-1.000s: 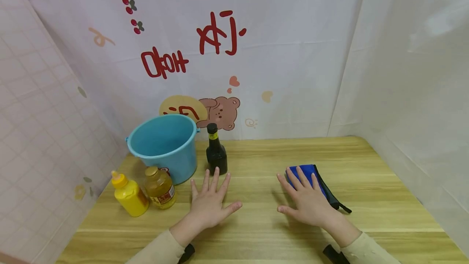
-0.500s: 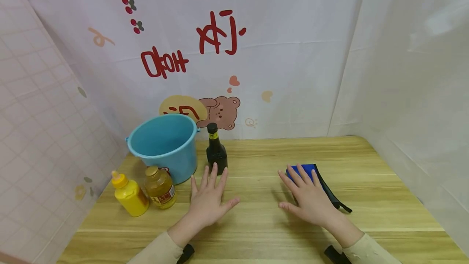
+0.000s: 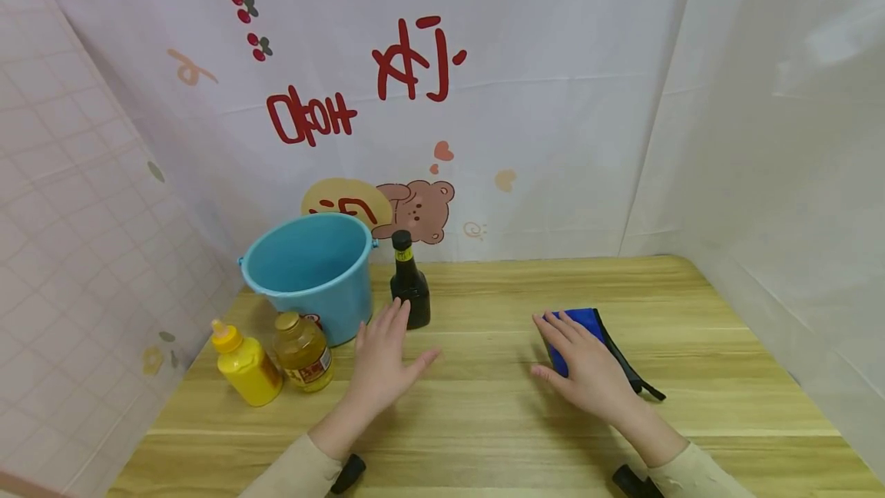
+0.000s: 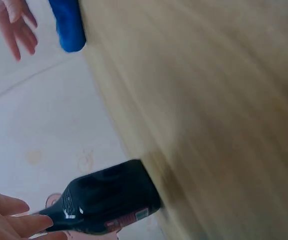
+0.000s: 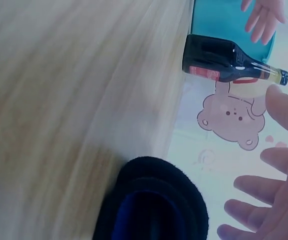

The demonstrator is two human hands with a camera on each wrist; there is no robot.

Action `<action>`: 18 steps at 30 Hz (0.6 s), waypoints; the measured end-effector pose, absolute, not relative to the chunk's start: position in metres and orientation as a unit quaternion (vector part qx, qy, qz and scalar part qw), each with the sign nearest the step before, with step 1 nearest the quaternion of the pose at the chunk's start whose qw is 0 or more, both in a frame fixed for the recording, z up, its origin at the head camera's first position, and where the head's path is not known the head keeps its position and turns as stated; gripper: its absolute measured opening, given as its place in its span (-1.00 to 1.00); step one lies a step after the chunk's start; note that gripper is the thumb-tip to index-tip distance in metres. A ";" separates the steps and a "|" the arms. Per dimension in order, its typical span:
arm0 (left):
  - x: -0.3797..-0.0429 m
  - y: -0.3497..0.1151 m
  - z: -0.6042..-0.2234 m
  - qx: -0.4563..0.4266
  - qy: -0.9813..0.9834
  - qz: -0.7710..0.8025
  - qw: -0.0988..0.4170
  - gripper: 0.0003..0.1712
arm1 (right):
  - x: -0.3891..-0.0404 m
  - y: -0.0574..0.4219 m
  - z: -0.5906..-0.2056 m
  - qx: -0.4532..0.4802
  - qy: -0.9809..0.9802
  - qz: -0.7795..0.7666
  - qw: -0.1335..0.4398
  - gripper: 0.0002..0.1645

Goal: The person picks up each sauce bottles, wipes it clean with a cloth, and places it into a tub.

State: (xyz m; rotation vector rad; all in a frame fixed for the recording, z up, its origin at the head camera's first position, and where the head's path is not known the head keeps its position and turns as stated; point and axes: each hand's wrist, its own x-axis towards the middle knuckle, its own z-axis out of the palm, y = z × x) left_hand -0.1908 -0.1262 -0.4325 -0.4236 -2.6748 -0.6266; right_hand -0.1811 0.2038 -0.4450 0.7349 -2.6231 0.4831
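Above the table, my left hand (image 3: 382,367) hovers with fingers extended and thumb spread, holding nothing. Just beyond its fingertips a dark glass bottle (image 3: 411,290) with a black cap and yellow neck band stands upright. In the left wrist view, the fingers overlap the neck of that bottle (image 4: 108,197); contact cannot be made out. My right hand (image 3: 588,371), also extended and holding nothing, is over a blue fabric pouch (image 3: 585,319) with black edging and a strap, partly hiding it. The right wrist view shows the pouch's dark rim (image 5: 186,192) apart from the fingers.
A light blue bucket (image 3: 349,294) stands at the back left. In front of it are a jar of amber liquid (image 3: 304,356) with a gold lid and a yellow squeeze bottle (image 3: 250,373). White printed curtains (image 3: 553,98) border the wooden table (image 3: 484,444).
My left hand has shifted slightly left and toward the dark bottle, its fingers drawing closer together. The right hand's fingers have also come together over the pouch. The objects have stayed in place.
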 end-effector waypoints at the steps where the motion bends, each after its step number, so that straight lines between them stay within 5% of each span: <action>1: -0.192 -0.127 -0.431 -0.144 -0.945 -0.232 0.179 0.03 | -0.181 0.204 -0.445 0.257 -0.931 0.178 0.187 -0.08; 18: -0.227 -0.131 -0.407 -0.063 -0.893 -0.410 0.173 -0.05 | -0.187 0.205 -0.452 0.219 -0.902 0.289 0.235 -0.28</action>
